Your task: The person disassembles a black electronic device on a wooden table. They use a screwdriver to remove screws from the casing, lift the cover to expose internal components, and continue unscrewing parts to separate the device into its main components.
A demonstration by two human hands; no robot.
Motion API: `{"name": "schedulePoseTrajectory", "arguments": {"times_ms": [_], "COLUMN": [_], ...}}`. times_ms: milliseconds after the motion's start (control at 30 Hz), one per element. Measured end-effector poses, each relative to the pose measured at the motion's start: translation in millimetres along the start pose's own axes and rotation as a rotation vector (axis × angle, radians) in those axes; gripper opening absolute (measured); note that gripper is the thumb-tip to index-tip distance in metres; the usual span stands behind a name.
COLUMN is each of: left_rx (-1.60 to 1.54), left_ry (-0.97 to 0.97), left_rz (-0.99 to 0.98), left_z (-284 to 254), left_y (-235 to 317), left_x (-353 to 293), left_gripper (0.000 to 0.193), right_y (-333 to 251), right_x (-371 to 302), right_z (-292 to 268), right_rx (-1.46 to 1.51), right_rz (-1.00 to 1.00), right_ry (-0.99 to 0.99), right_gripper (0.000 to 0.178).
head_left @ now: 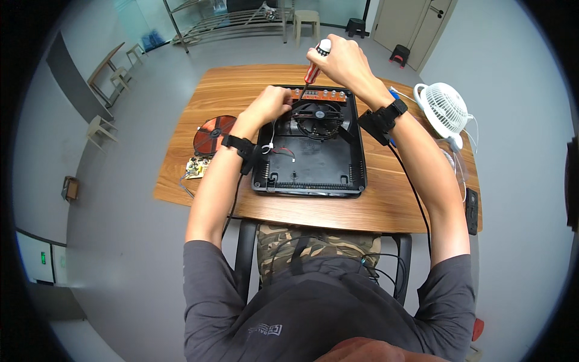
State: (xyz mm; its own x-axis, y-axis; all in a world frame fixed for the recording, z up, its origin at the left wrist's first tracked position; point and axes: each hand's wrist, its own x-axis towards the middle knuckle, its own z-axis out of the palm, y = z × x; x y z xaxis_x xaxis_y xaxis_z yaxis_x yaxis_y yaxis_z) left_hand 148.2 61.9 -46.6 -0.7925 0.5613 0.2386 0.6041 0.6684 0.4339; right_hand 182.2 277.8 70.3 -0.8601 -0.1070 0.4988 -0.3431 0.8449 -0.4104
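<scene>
An opened black appliance housing (301,163) lies flat on the wooden table in front of me. Near its far edge runs an orange circuit board (322,95) with several round parts and a small display. My right hand (348,60) grips a screwdriver (312,73) with a red, white and black handle; its shaft slants down to the left end of that board. Beside the shaft, my left hand (270,104) rests at the housing's far left corner with bent fingers; what lies in them is hidden. A black cooling fan (320,118) sits inside the housing below the board.
Left of the housing lie a copper induction coil (212,134) and a loose circuit board (198,168). A white fan (444,110) with its cable stands at the right, beyond my forearm. A black device (471,211) lies at the table's right edge. Cables trail from both wrist straps.
</scene>
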Motion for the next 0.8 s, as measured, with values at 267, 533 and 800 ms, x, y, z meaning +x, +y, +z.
{"name": "schedulePoseTrajectory", "arguments": {"times_ms": [267, 533, 800], "left_rx": [0.232, 0.373, 0.274], "left_ry": [-0.089, -0.101, -0.098], "left_rz": [-0.330, -0.287, -0.305], "left_z": [-7, 22, 17], "left_y": [-71, -84, -82], "left_x": [-30, -41, -46], "left_gripper": [0.013, 0.016, 0.012], "right_y": [-4, -10, -10], "right_x": [-3, -5, -3], "right_z": [32, 50, 51], "right_rx": [-0.075, -0.090, -0.115], "right_rz": [-0.037, -0.083, -0.089], "right_ry": [-0.060, -0.077, -0.094], "right_gripper": [0.047, 0.045, 0.046]}}
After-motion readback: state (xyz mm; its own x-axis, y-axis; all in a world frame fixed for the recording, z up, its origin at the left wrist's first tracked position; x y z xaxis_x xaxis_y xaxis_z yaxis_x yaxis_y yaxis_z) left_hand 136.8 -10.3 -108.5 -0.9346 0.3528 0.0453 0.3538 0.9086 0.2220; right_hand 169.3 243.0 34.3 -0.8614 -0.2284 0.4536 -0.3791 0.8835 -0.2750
